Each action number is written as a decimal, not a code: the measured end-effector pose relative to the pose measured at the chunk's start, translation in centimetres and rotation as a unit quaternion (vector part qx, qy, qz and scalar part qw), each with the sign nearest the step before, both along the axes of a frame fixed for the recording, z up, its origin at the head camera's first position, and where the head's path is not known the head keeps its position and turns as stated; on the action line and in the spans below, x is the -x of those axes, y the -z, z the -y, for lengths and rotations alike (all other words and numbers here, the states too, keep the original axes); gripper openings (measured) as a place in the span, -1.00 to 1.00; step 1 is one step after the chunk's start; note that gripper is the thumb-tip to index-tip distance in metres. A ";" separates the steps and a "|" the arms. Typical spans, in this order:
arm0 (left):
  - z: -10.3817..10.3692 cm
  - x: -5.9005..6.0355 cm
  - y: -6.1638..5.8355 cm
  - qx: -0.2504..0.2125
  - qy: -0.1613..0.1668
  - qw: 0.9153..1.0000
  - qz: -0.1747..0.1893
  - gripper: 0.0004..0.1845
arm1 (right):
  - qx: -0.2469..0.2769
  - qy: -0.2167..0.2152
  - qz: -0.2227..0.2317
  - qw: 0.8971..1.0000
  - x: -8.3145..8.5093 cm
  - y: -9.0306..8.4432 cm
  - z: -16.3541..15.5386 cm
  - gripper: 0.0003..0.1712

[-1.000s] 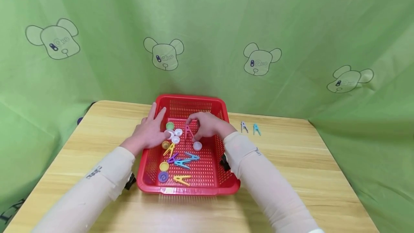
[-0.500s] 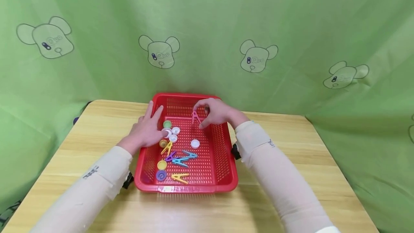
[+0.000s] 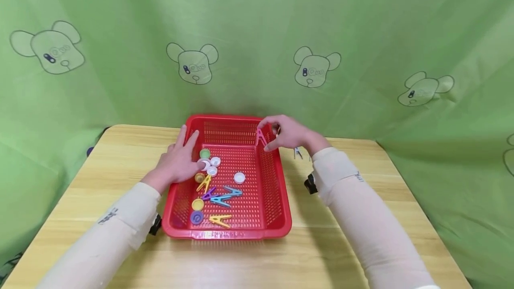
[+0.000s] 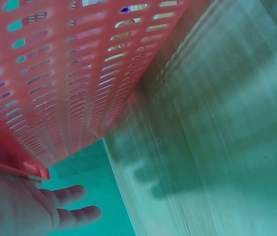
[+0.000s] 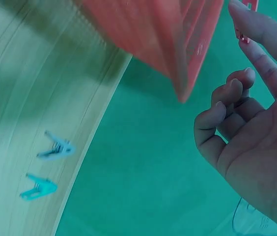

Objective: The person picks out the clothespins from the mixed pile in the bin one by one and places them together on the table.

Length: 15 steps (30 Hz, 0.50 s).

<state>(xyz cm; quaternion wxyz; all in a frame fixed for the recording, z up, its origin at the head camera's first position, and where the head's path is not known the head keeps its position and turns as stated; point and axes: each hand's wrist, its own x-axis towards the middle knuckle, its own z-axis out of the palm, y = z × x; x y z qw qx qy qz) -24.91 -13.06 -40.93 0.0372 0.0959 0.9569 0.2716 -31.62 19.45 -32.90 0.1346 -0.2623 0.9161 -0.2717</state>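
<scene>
Where the head view is taken first, the right hand [image 3: 287,133], at centre frame, pinches a pink clothes peg [image 3: 261,138] between thumb and fingertips, above the far right corner of the red basket [image 3: 277,191]. The left hand [image 3: 178,162], fingers straight and relaxed, rests on the basket's left rim beside a cluster of bottle caps [image 3: 209,166]. The peg is small, A-shaped, pink plastic, held legs downward. To carry it well, the pinch should probably stay firm on the upper part so the legs clear the rim.

In the left wrist view, the left hand's outstretched fingers [image 4: 72,204] show at lower left under the basket's perforated wall.

In the right wrist view, a scrap of the peg shows at the top right edge past the curled fingers [image 5: 236,98]; two more pegs [image 5: 47,167] lie on the table [image 5: 25,98] at lower left.
</scene>
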 end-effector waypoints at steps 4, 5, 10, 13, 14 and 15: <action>0.1 -0.1 0.1 -0.005 -0.004 1.000 0.002 0.01 | 0.007 0.006 0.005 1.000 0.1 -0.4 -1.2 -0.36; 0.1 -0.1 0.1 -0.003 -0.005 1.000 0.002 0.01 | 0.010 0.008 0.007 1.000 0.2 -0.5 -1.5 -0.35; 0.1 0.0 0.2 0.000 -0.006 1.000 0.004 0.01 | 0.018 0.020 0.003 1.000 0.5 -0.8 -3.2 -0.29; 0.0 0.1 0.2 0.001 -0.006 1.000 0.004 0.02 | 0.019 0.031 -0.004 0.999 0.7 -0.7 -4.4 -0.28; 0.0 0.1 0.1 0.002 -0.006 1.000 0.005 0.02 | 0.019 0.037 -0.007 0.999 0.7 -0.7 -4.9 -0.28; -0.1 0.1 0.2 0.003 -0.006 1.000 0.005 0.02 | 0.020 0.043 -0.006 0.999 0.8 -0.6 -5.3 -0.28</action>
